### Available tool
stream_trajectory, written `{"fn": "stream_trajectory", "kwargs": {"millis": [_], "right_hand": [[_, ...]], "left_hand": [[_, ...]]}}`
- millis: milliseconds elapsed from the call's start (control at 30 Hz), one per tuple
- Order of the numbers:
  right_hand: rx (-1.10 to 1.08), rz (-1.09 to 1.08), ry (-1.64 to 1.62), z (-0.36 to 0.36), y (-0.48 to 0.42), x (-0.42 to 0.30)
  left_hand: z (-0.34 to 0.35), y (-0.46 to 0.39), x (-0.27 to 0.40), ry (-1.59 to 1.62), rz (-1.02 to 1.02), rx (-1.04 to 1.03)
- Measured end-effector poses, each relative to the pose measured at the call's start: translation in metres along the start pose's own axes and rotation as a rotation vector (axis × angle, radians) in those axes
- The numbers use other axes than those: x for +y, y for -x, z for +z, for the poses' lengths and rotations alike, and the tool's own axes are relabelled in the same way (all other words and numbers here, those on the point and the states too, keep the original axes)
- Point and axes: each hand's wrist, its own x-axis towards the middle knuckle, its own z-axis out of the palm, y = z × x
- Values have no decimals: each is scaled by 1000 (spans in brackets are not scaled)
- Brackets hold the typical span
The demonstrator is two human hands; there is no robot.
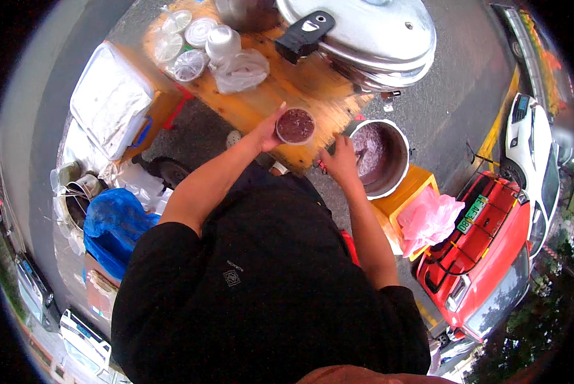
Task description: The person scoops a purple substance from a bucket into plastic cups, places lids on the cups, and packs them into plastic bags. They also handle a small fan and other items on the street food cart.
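My left hand (269, 136) holds a round clear plastic tub (295, 126) above the near end of a wooden board table (287, 81). Dark purplish-red food fills the tub, seen from above. On the other side, my right hand (340, 158) is at the left rim of a deep metal pot (401, 168), fingers bent. A similar purplish mix (371, 141) lies inside that pot. Something like a ladle handle shows beside my fingers, but I cannot tell whether they grip it.
A large lidded metal pot (378, 33) stands at the table's far right. Stacked plastic tubs (222, 43) and a clear bag (241, 72) sit farther left. A white-lidded box (112, 101) is to the left. Right are a pink plastic bag (428, 218) and a red car (484, 259).
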Motion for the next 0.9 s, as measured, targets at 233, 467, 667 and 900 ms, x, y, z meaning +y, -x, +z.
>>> {"fn": "stream_trajectory", "kwargs": {"millis": [233, 467, 667, 900], "right_hand": [[-102, -240, 232, 20, -67, -145], [-220, -139, 227, 60, -89, -169], [-185, -43, 265, 93, -95, -165], [-207, -24, 357, 119, -98, -150]], "left_hand": [[-26, 19, 35, 21, -13, -41], [-36, 40, 80, -162, -115, 51], [-68, 81, 201, -863, -25, 212], [-114, 83, 350, -1709, 666, 605]]}}
